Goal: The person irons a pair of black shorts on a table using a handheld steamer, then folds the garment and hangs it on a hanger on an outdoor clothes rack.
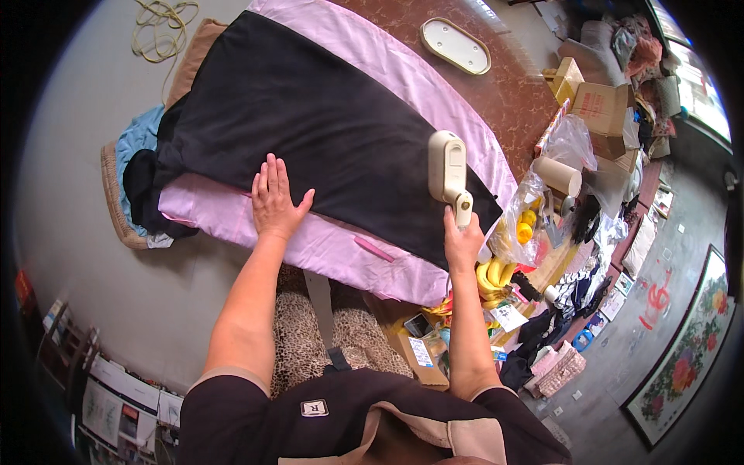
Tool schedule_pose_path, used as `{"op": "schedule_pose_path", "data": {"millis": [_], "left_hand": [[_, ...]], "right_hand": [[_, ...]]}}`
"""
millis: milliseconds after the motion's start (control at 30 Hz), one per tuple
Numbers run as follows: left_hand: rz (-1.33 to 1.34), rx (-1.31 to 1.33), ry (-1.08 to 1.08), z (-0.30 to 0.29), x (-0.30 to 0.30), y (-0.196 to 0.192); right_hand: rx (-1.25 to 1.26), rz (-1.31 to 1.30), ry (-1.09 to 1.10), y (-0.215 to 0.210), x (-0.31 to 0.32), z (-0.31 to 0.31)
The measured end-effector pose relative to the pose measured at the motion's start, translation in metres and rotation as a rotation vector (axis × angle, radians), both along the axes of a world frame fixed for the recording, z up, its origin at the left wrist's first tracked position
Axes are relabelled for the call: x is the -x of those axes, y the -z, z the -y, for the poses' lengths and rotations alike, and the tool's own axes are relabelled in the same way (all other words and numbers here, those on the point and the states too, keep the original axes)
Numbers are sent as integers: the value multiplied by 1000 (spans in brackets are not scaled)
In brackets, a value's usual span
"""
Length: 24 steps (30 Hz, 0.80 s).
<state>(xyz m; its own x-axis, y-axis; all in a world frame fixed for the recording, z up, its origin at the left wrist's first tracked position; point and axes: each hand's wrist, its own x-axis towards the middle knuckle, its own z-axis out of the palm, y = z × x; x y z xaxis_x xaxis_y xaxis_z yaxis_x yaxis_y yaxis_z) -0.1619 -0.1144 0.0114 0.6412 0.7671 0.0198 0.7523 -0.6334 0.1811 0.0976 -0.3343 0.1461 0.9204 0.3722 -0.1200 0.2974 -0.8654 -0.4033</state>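
Observation:
A black garment [310,132] lies spread over a pink-covered ironing board [372,267]. My left hand [277,200] rests flat with fingers stretched, its fingertips on the near edge of the black cloth and its wrist over the pink cover. In my right hand [463,242] is the handle of a cream handheld garment steamer [447,167]. The steamer's head is over the right part of the black garment; whether it presses on the cloth I cannot tell. A pink strap [373,249] lies on the cover between my hands.
On the brown table [372,17] beyond the board sits a white oval tray [456,46]. At the right are bananas [494,279], a cardboard box [603,112] and plastic bags. A basket [116,198] with blue cloth stands at the left, below a coiled cord [160,32].

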Motion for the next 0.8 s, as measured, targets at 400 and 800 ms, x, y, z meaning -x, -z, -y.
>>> {"op": "schedule_pose_path", "data": {"millis": [400, 800], "left_hand": [[-70, -18, -8, 1, -6, -6], [-63, -71, 19, 5, -4, 1]], "right_hand": [[-12, -144, -100, 17, 81, -2], [-46, -165, 36, -11, 80, 96]]}}
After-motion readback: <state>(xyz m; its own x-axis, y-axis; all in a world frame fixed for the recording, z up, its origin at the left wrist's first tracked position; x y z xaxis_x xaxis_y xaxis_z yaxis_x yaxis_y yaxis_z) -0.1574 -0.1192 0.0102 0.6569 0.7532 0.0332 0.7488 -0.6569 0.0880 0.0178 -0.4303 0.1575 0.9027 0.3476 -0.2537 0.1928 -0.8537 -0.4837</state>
